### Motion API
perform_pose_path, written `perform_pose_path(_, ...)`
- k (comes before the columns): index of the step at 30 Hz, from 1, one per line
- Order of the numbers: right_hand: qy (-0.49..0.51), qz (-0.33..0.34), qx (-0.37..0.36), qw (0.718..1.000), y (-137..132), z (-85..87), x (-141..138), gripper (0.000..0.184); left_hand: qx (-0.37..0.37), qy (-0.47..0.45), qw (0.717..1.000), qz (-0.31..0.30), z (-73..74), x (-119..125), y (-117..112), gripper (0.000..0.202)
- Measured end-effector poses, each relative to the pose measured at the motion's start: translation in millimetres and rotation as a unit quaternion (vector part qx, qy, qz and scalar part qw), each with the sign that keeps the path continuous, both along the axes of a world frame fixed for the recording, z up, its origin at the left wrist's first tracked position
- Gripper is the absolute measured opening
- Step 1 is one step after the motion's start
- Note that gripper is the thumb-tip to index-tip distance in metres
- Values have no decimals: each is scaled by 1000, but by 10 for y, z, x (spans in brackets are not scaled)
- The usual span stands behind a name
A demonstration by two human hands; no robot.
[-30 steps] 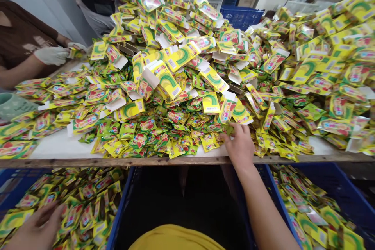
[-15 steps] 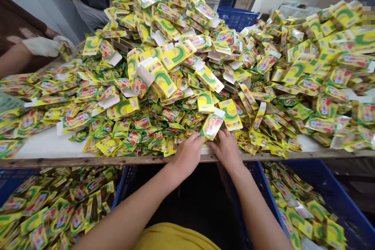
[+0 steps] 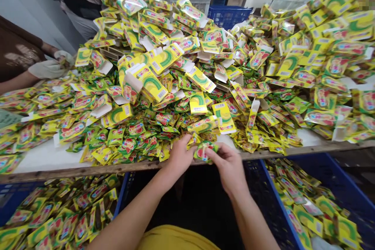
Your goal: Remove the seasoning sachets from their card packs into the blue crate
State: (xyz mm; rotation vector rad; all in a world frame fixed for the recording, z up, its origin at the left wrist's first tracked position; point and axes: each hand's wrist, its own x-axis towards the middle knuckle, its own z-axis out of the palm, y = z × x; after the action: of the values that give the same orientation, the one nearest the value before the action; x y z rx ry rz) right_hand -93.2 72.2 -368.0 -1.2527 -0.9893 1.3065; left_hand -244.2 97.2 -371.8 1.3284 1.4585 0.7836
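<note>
At the table's front edge, my right hand pinches a small green candy packet with red fruit printed on it. My left hand is closed around a small yellow packet, and its thumb meets the green packet's left side. Just beyond the fingers lies a yellow box on its side. Loose green and yellow packets are heaped to the left of my hands. Another yellow box with a barcode lies behind my right hand.
A tall pile of yellow boxes covers the table. Below its edge, blue crates hold filled boxes on both sides. A co-worker's gloved hands work at the far left. Another person stands behind, near a blue basket.
The box held between my hands now lies on the pile in front of them. My hands have come closer to me and now hold small packets. The view has shifted slightly.
</note>
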Motion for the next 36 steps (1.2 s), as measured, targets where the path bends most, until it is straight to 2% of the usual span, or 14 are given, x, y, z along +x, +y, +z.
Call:
perform_pose_path(1, 28, 4, -15, 999, 26, -33, -120, 25, -34, -86, 995, -30, 49, -50, -44, 15)
perform_pose_path(3, 51, 10, -32, 998, 70, -91, -275, 27, -83, -226, 967, -88, 146, -142, -138, 27)
perform_pose_path(5, 44, 18, -27, 999, 79, -126, -334, 27, -100, -288, 946, -108, 203, -200, -218, 35)
perform_pose_path(7, 28, 14, -11, 999, 50, -138, -344, 25, -97, -293, 948, -79, 191, -206, -267, 30)
perform_pose_path(11, 13, -26, 3, 1000, -40, -171, -326, 25, -61, -264, 962, -13, 28, -98, -307, 26)
perform_pose_path(13, -14, -25, 11, 1000, -61, -209, -288, 27, -50, -260, 964, -18, -34, -57, -319, 27)
perform_pose_path(16, -117, 8, 69, 991, -60, -257, -181, 22, -70, -271, 959, -35, -34, -69, -328, 32)
perform_pose_path(19, -174, 36, 104, 979, -61, -255, -85, 16, -125, -325, 937, -41, 18, -112, -323, 33)
perform_pose_path(21, -130, 20, 91, 987, -78, -230, -77, 17, -153, -379, 912, 2, 28, -104, -329, 30)
perform_pose_path(23, -41, -22, 61, 997, -106, -206, -123, 20, -141, -416, 895, 70, 10, -49, -357, 27)
perform_pose_path(26, 65, -83, 25, 994, -155, -216, -248, 21, -79, -418, 895, 138, -24, 98, -444, 25)
perform_pose_path(30, 12, -130, 58, 990, -193, -295, -375, 22, -30, -413, 896, 160, -11, 250, -548, 32)
perform_pose_path(33, -24, -116, 80, 990, -220, -289, -393, 22, 20, -300, 943, 142, 18, 233, -542, 25)
perform_pose_path(36, -5, -60, 44, 997, -281, -196, -341, 21, 68, -175, 975, 116, 25, 140, -526, 21)
